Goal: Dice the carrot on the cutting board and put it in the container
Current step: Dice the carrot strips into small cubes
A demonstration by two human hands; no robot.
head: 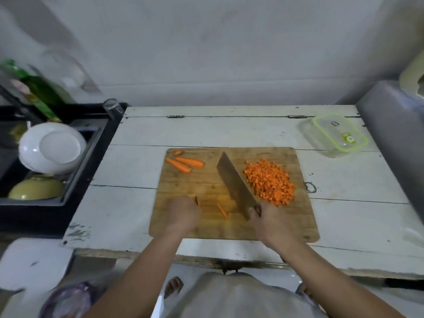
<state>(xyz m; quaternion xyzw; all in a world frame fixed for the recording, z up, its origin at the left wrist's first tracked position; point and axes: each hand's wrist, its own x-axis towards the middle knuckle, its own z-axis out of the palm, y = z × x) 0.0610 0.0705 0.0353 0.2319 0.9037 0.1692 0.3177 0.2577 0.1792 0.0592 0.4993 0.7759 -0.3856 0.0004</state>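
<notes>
**Knife close to fingers, dice close to the edge**

Mid-dice on a wooden cutting board (pixel 229 228) set on a white plank counter (pixel 128 171). Right hand (pixel 267 220) wrapped around the handle of a broad cleaver (pixel 235 183), blade angled away toward the far left, its edge on or just above the board; cannot tell which. Left hand (pixel 183 214) curled, knuckles up, over a thin carrot sliver (pixel 196 200) at the near left of the board; grip on it mostly hidden, apparently a pinch. Second sliver (pixel 222 211) loose between the two hands. Heap of diced carrot (pixel 269 182) piled right of the blade, reaching near the board's right side. Two long carrot pieces (pixel 184 164) and a small end stub (pixel 177 152) waiting uncut at the far left corner. Clear container with green-rimmed lid (pixel 337 135) well apart on the far right of the counter, holding no carrot as far as visible.

Likely hazards, judged from this layout: thin slivers apt to roll or skid under the blade, bringing fingertips into its path; a careless sweep of the cleaver liable to scatter cubes off the right edge onto the counter; a long carry to the distant container inviting spills unless board or box brought closer. Blurred frame; fine finger positions unclear.
</notes>
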